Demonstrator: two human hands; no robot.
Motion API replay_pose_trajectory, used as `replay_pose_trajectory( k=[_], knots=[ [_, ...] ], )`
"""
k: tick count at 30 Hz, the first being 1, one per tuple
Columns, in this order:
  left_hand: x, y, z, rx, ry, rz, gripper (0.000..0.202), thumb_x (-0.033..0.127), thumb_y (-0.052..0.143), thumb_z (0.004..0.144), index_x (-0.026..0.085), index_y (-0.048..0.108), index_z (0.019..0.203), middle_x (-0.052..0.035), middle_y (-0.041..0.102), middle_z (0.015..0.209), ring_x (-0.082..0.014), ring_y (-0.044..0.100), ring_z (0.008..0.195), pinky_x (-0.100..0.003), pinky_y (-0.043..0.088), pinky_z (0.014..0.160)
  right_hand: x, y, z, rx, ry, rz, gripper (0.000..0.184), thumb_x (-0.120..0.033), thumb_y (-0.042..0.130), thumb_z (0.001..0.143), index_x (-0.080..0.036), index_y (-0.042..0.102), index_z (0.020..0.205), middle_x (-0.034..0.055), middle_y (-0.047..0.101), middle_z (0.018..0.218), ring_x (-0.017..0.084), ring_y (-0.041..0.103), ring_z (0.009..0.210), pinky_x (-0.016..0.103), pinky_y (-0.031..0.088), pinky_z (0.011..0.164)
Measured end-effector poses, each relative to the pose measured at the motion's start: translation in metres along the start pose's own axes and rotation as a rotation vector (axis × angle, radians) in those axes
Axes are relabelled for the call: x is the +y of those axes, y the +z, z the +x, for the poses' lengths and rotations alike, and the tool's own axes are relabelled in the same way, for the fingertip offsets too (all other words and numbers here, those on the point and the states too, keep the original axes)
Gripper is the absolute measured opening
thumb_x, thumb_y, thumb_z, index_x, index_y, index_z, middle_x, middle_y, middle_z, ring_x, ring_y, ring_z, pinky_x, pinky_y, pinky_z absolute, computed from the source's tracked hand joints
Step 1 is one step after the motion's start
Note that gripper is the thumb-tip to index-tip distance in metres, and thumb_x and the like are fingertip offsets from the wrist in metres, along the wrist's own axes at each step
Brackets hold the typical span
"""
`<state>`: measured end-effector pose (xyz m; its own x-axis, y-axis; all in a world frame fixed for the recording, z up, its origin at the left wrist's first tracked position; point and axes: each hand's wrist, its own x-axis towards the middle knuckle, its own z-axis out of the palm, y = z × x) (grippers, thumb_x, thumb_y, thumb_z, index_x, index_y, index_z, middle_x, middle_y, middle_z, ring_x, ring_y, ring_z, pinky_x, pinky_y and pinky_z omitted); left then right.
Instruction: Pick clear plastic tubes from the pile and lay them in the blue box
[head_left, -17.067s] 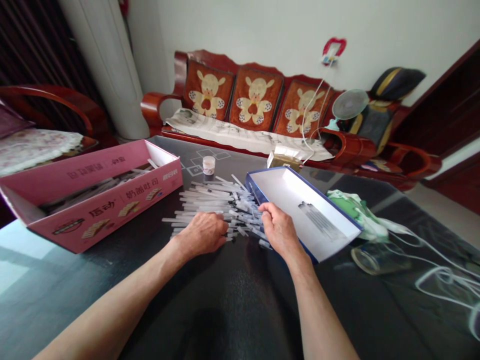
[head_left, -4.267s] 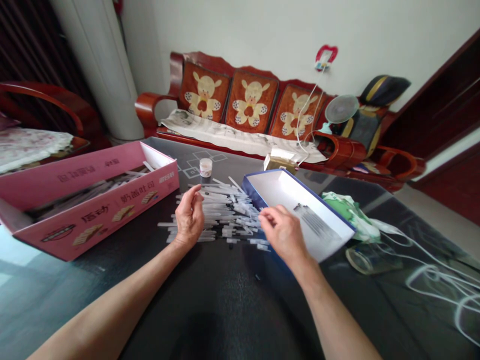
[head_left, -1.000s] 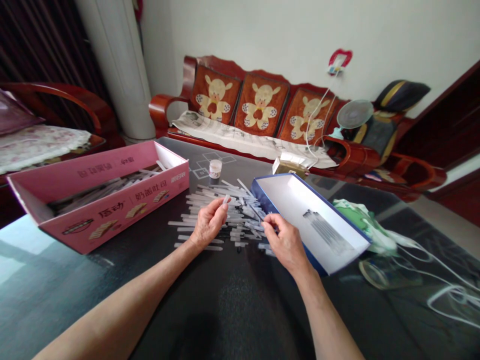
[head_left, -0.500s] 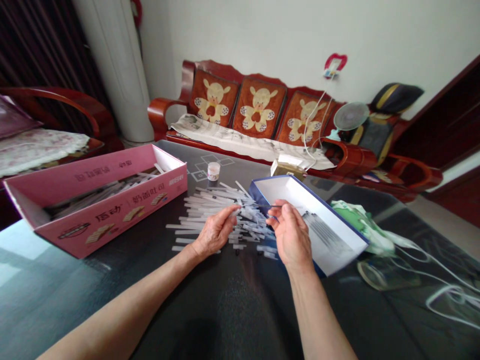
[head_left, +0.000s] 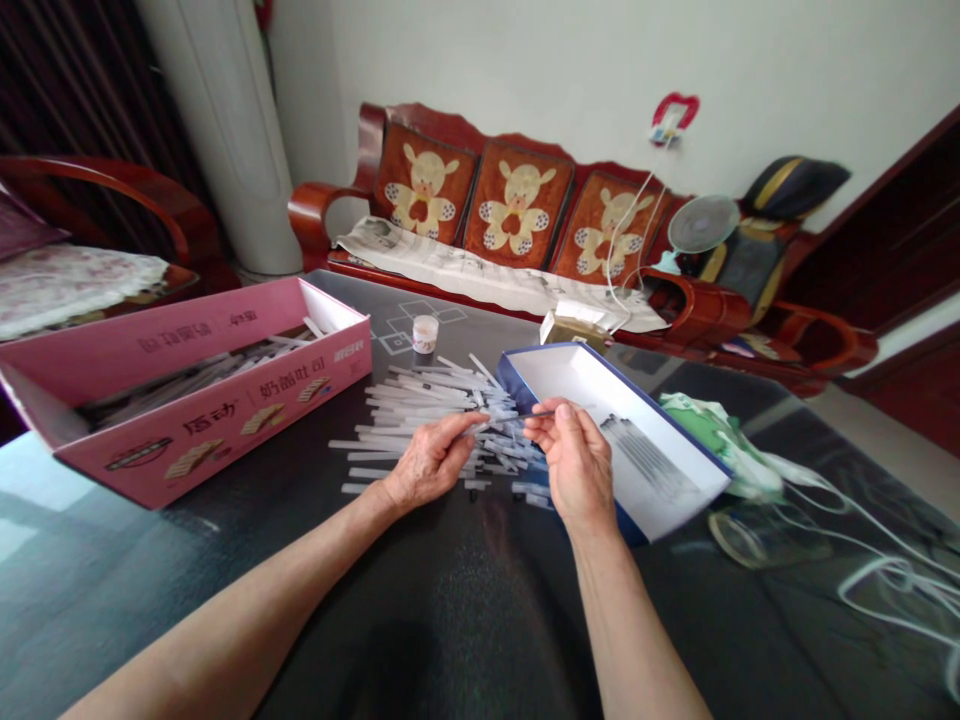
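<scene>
1. Head view, looking down over a dark glass tabletop (head_left: 180,590). Between the two forearms, a loose pile of clear plastic tubes (head_left: 427,410), spread flat and low, probably so that both hands can reach it.
2. Right hand (head_left: 574,465): lifted off the table, forearm rising from the lower edge of the view, palm turned inward. Thumb and forefinger pinched together on one slender tube (head_left: 559,411), held almost level just inside the rim of the box lid, apparently for a close look.
3. Left hand (head_left: 431,462): low over the near edge of the pile, forearm slanting in from the lower left, fingers together and pointing toward the other hand. Whether those fingers hold a tube: impossible to tell.
4. White box lid with blue edges (head_left: 577,385): just right of the pile and beside the right hand. Inside, a neat parallel row of thin pieces (head_left: 641,455), in clear contrast to the loose heap.
5. Left of the pile, an open pink carton (head_left: 202,425), with more thin pieces (head_left: 195,372) lying inside.
6. Beyond the pile, a small white-lidded jar (head_left: 424,333). Farther right, a crumpled green-and-white cloth (head_left: 720,430).
</scene>
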<state>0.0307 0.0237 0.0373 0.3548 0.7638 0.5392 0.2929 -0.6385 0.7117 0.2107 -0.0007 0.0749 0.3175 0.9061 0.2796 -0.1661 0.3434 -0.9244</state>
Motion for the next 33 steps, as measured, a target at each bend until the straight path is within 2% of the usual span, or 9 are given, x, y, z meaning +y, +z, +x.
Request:
replay_pose_trajectory(
  k=[7,10,13,15,18,22,27,30,33],
  knots=[
    [0.000,-0.001,-0.001,-0.062,0.083,0.081,0.034,0.024,0.043,0.090,0.019,0.059,0.119,-0.0031,0.064,0.078,-0.0130,0.058,0.068,-0.023,0.045,0.069,0.005,-0.001,-0.003,-0.062,0.006,-0.055,0.025,-0.042,0.057,0.085,-0.019,0.065,0.092,0.0015,0.065,0.086,0.011,0.062,0.070,0.027,0.053,0.067],
    [-0.001,0.001,-0.001,-0.084,0.102,0.092,0.032,0.026,0.046,0.091,0.020,0.059,0.119,-0.0038,0.066,0.084,-0.0128,0.061,0.072,-0.022,0.046,0.070,0.008,0.005,-0.009,-0.106,0.013,-0.200,0.027,-0.043,0.057,0.085,-0.020,0.066,0.096,0.0026,0.067,0.090,0.014,0.063,0.077,0.027,0.053,0.070],
    [-0.001,0.003,-0.001,-0.058,0.086,0.064,0.032,0.030,0.046,0.093,0.020,0.058,0.121,-0.0044,0.069,0.096,-0.0125,0.064,0.078,-0.022,0.048,0.074,0.012,0.013,-0.015,-0.147,-0.029,-0.353,0.025,-0.041,0.063,0.080,-0.019,0.069,0.089,0.0043,0.068,0.096,0.017,0.064,0.086,0.027,0.053,0.073],
    [0.000,0.004,-0.001,-0.038,0.079,0.050,0.031,0.030,0.046,0.093,0.019,0.059,0.120,-0.0045,0.070,0.099,-0.0124,0.065,0.081,-0.021,0.049,0.076,0.013,0.018,-0.017,-0.137,-0.010,-0.327,0.026,-0.041,0.067,0.076,-0.019,0.068,0.091,0.0035,0.068,0.093,0.016,0.064,0.084,0.026,0.053,0.070],
    [0.002,0.004,-0.001,-0.033,0.069,0.064,0.029,0.029,0.047,0.094,0.019,0.061,0.117,-0.0035,0.071,0.098,-0.0123,0.066,0.083,-0.021,0.049,0.077,0.015,0.019,-0.015,-0.032,0.069,-0.158,0.033,-0.042,0.067,0.076,-0.020,0.063,0.100,0.0013,0.068,0.087,0.014,0.065,0.074,0.024,0.054,0.061],
    [0.003,0.005,-0.001,-0.046,0.073,0.082,0.028,0.027,0.047,0.094,0.020,0.061,0.116,-0.0029,0.071,0.095,-0.0122,0.066,0.084,-0.021,0.050,0.076,0.016,0.018,-0.012,0.033,0.090,-0.063,0.026,-0.040,0.067,0.075,-0.018,0.061,0.088,0.0008,0.069,0.082,0.011,0.065,0.069,0.022,0.054,0.059],
    [0.001,0.007,-0.003,-0.007,0.108,0.086,0.031,0.026,0.049,0.093,0.016,0.058,0.120,-0.0043,0.071,0.094,-0.0124,0.066,0.083,-0.021,0.051,0.075,0.020,0.022,-0.015,0.053,0.152,-0.108,0.026,-0.038,0.073,0.069,-0.018,0.060,0.080,-0.0019,0.066,0.067,0.013,0.065,0.066,0.024,0.055,0.061],
    [0.000,0.008,-0.004,-0.008,0.111,0.093,0.035,0.025,0.047,0.093,0.016,0.054,0.126,-0.0040,0.071,0.094,-0.0115,0.066,0.081,-0.020,0.050,0.074,0.019,0.020,-0.016,-0.013,0.153,-0.223,0.027,-0.042,0.068,0.073,-0.017,0.064,0.082,0.0005,0.067,0.073,0.016,0.066,0.070,0.026,0.054,0.062],
    [-0.002,0.008,-0.004,0.010,0.111,0.112,0.036,0.025,0.045,0.094,0.018,0.053,0.128,-0.0038,0.070,0.095,-0.0099,0.063,0.075,-0.020,0.050,0.071,0.012,0.012,-0.015,-0.155,0.079,-0.495,0.027,-0.042,0.056,0.082,-0.018,0.069,0.088,0.0027,0.070,0.082,0.016,0.066,0.074,0.026,0.052,0.065]
  ],
)
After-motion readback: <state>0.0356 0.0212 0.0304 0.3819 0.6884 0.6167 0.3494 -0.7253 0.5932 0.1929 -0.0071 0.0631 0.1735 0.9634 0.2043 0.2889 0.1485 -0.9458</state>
